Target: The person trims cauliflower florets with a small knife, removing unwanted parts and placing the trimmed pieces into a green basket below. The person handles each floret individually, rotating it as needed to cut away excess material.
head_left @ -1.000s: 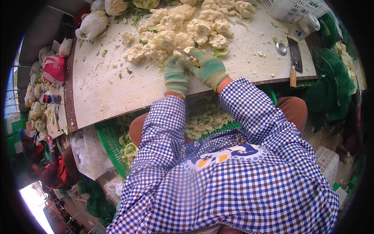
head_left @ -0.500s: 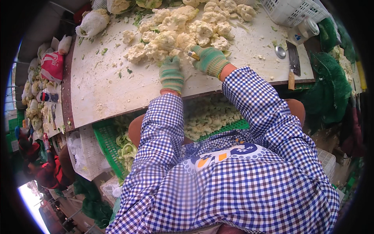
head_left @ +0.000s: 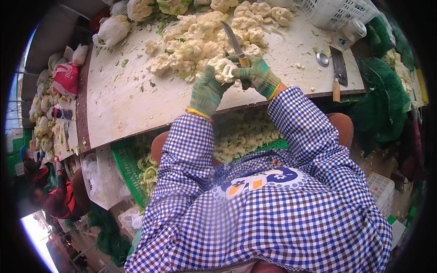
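My left hand (head_left: pixel 207 93), in a green knit glove, is closed round the left side of a cauliflower floret (head_left: pixel 223 69) above the near part of the table. A knife (head_left: pixel 233 40) with a yellowish handle is gripped in my right hand (head_left: pixel 258 76), gloved the same way; its blade points up and away to the left. The right fingers also touch the floret's right side. Right behind the floret lies a heap of cut cauliflower pieces (head_left: pixel 191 41) on the white table (head_left: pixel 123 100).
A cleaver (head_left: pixel 338 68) and a round metal lid (head_left: pixel 322 59) lie at the right, near a clear jar (head_left: pixel 351 32) and a white crate (head_left: pixel 337 11). Netted cauliflower (head_left: pixel 112 31) sits far left. Below the table edge, a green crate (head_left: pixel 127 166) holds florets. Other people (head_left: pixel 63 198) work at left.
Both hands have drawn back slightly from the heap, and a floret is now between them. The knife has swung from pointing left to pointing up and away.
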Motion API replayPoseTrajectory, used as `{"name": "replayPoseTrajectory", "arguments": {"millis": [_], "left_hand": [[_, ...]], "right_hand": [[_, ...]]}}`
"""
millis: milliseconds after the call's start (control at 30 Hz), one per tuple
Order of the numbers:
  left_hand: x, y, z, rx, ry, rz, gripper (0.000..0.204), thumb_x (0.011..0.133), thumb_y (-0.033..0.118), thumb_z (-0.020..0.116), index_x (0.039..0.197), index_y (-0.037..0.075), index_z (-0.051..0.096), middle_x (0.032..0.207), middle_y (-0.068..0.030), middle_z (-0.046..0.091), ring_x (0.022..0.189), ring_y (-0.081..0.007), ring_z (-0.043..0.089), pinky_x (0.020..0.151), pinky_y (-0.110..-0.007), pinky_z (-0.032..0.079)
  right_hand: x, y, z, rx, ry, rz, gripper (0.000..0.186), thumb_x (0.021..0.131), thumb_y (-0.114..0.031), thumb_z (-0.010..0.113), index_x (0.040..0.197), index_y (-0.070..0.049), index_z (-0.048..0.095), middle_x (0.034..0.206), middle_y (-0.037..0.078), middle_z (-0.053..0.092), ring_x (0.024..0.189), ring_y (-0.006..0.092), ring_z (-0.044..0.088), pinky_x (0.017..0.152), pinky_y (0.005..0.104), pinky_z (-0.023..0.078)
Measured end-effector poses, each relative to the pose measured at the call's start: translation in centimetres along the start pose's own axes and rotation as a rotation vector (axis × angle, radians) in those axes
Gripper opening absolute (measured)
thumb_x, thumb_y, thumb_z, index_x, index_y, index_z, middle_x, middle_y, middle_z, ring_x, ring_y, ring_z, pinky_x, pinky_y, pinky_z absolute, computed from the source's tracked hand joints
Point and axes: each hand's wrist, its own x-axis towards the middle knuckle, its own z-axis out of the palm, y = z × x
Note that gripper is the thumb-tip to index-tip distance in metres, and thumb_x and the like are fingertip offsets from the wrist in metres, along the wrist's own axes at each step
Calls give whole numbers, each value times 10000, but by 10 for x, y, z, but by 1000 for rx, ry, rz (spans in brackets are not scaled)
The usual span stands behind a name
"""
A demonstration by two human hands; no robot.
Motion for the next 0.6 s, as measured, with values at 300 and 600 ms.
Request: {"name": "replayPoseTrajectory", "arguments": {"millis": [300, 600], "left_hand": [[8, 6, -17, 1001, 351, 514, 482, 840, -56, 611, 1293, 33, 472, 1164, -109, 565, 956, -171, 592, 850, -259, 514], [-1, 11, -28, -211, -117, -32, 464, 918, 191, 553, 1289, -69, 450, 1188, -241, 556, 981, -387, 604, 958, -584, 443]], "right_hand": [[11, 9, -6, -893, 22, -89, 417, 724, -307, 742, 1008, -13, 660, 983, 205, 656, 915, 323, 622, 828, 369, 479], [30, 4, -11, -1205, 344, -198, 550, 878, -395, 601, 1338, -130, 458, 1070, 211, 656, 1002, 353, 629, 870, 429, 488]]}}
